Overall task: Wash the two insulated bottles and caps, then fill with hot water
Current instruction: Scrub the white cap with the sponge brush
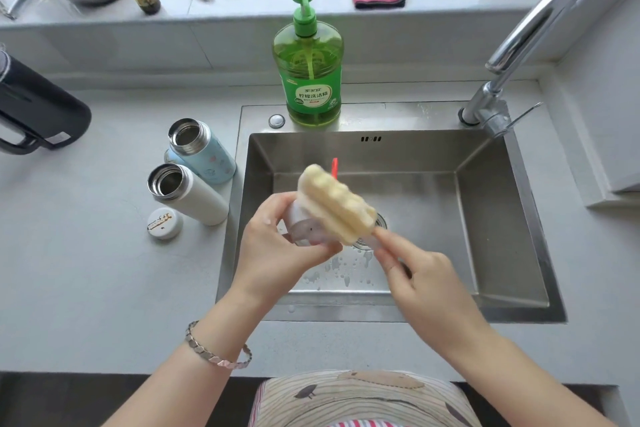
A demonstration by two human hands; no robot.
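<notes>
Over the basin of the steel sink (485, 218), a white cap (300, 230) is gripped by the left hand (277, 243), whose fingers are curled round its left and near sides, the thumb lying along its near edge. A yellow sponge brush (336, 204) is laid against the right side of the cap; its long axis runs from far-left to near-right, and its clear handle is pinched at the near-right end between the thumb and fingertips of the right hand (422, 281), the remaining fingers being loosely curled. The cap thus lies just to the left of the sponge head and touches it, while the right hand is kept apart from the cap by the length of the sponge. The step in hand is judged to be the scrubbing of this cap, so any stroke would have to be made along that diagonal axis while the cap is steadied by the left hand. The second cap (165, 223) is seen on the counter left of the sink, just beside the open white bottle (188, 194); the open blue bottle (204, 152) stands just beyond. A green detergent bottle (308, 73) stands on the far rim, and no water is seen coming from the faucet (530, 31).
</notes>
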